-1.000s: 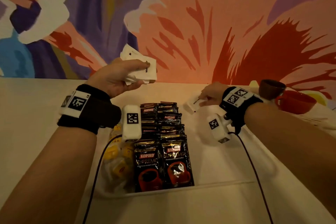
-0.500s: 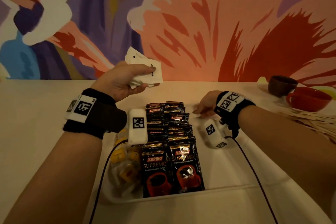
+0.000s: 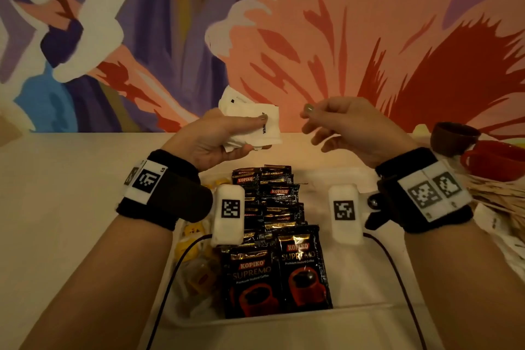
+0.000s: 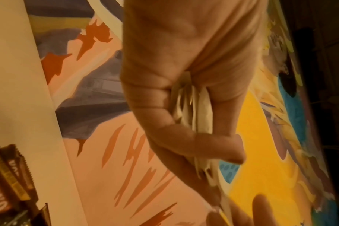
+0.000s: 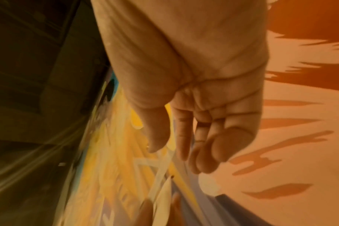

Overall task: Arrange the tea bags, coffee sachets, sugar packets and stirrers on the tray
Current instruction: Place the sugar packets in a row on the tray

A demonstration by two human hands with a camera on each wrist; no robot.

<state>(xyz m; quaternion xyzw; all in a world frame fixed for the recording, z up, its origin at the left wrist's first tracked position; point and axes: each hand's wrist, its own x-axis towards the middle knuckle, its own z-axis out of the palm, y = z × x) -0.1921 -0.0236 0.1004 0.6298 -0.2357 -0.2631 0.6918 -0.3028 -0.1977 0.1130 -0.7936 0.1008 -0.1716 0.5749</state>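
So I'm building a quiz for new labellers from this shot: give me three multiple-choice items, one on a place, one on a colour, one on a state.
1. Where do the coffee sachets lie?
A. in the tray
B. in the red cup
C. in the right hand

2. What colour are the packets that the left hand holds?
A. black
B. white
C. red

3. What is the right hand doing?
A. gripping a stirrer
B. pressing on the tray
C. raised, holding nothing

Key:
1 A: the coffee sachets lie in rows inside the tray.
2 B: the left hand grips a bunch of white packets.
3 C: the right hand is up beside the left one, with its fingers loose and nothing between them.
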